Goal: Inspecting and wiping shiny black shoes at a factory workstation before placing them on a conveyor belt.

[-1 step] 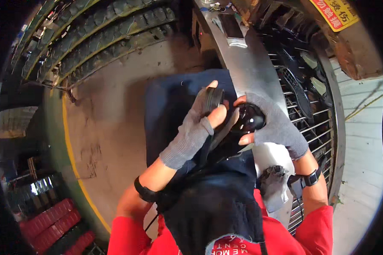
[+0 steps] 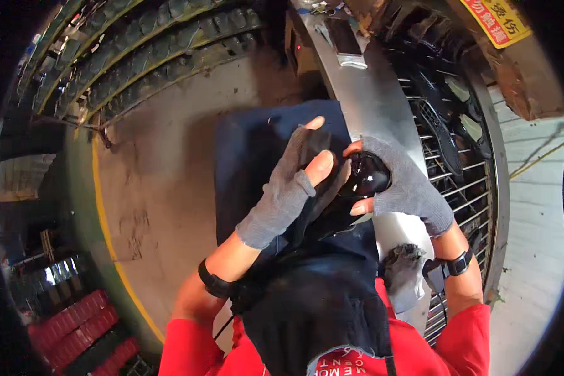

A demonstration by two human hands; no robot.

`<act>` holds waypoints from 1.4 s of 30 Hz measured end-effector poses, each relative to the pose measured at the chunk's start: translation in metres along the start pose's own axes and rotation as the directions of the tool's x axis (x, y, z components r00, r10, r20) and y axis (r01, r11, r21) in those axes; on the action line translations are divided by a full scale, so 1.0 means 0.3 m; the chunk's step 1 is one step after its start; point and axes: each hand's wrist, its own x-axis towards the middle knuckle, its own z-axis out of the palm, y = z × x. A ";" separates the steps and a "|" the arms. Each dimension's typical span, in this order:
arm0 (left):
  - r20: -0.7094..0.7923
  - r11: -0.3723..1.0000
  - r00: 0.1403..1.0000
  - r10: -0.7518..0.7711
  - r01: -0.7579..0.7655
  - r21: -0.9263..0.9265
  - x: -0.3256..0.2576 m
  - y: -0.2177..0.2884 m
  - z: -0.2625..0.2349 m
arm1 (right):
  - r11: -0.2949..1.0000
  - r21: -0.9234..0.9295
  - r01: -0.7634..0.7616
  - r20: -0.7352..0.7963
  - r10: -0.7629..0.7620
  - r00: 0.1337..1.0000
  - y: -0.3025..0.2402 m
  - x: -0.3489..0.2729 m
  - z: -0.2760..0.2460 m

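Two hands in grey knit fingerless gloves work at a glossy black rounded shoe above the lap, beside the left edge of a long metal bench.
The right hand curls thumb and fingers around the shoe's shiny end; the left hand pinches a blurred dark item between thumb and fingers, just beside the shoe, over a navy cloth apron. A crumpled grey rag lies toward the bench's near end; a metal-barred rack bearing a black ridged sole runs along its right edge.
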 end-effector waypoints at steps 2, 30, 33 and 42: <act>0.001 0.998 0.999 0.034 -0.034 0.045 -0.002 0.005 0.000 | 0.999 -0.047 0.007 0.023 -0.006 1.000 -0.034 0.016 0.002; 0.025 0.996 0.999 0.035 -0.036 0.079 -0.216 0.152 -0.001 | 0.946 -0.324 -0.007 0.314 0.114 0.942 -0.276 -0.110 0.093; -0.126 0.999 0.991 -0.039 0.037 -0.014 -0.218 0.148 0.040 | 0.941 -0.330 0.071 0.338 0.048 0.940 -0.264 -0.117 0.110; -0.136 0.994 0.990 0.047 -0.059 -0.087 -0.249 0.131 0.016 | 0.899 -0.372 0.233 0.276 -0.133 0.952 -0.246 -0.152 0.174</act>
